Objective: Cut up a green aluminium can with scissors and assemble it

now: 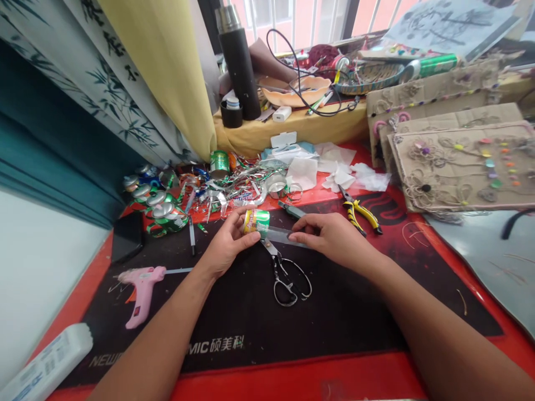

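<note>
While the left hand (228, 243) holds a can (256, 221), scissors (273, 252) lie beneath it.

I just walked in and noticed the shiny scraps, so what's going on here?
A person's left hand holds a cut can piece above a black mat, while the right hand pinches a translucent strip beside it. Scissors lie just below, a pink glue gun to the left, and shiny strips are heaped behind.

Left grip (227, 243) on a green can piece (262, 218), right grip (331, 236) on a translucent strip (279, 234), scissors (272, 250) nearby
</note>
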A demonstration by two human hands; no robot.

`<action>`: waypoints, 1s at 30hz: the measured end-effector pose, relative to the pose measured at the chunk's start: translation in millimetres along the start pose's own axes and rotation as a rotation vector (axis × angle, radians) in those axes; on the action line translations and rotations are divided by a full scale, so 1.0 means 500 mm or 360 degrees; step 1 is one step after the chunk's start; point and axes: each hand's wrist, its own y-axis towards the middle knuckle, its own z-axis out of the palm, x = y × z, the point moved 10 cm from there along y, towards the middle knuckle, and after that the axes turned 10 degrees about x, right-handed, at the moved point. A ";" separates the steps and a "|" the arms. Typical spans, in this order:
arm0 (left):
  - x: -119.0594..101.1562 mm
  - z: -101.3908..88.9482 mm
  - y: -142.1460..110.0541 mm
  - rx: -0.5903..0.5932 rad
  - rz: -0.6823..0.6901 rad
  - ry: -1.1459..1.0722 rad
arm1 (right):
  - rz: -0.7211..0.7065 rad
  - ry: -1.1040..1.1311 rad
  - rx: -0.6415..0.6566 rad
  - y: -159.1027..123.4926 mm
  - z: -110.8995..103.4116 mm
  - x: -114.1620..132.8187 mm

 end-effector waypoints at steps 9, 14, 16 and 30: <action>0.002 -0.007 0.001 -0.0049 -0.0005 0.0003 | 0.0035 0.0009 0.0002 -0.001 -0.001 -0.001; 0.001 -0.008 0.002 -0.0065 -0.0014 -0.0011 | 0.0057 -0.0011 0.0027 0.000 0.001 0.000; 0.003 -0.008 0.002 -0.0067 -0.0021 -0.0026 | 0.0068 -0.0013 0.0039 -0.001 0.002 0.001; 0.009 -0.017 0.003 -0.0100 -0.0006 -0.0077 | 0.0049 -0.0025 0.0053 -0.004 0.000 0.014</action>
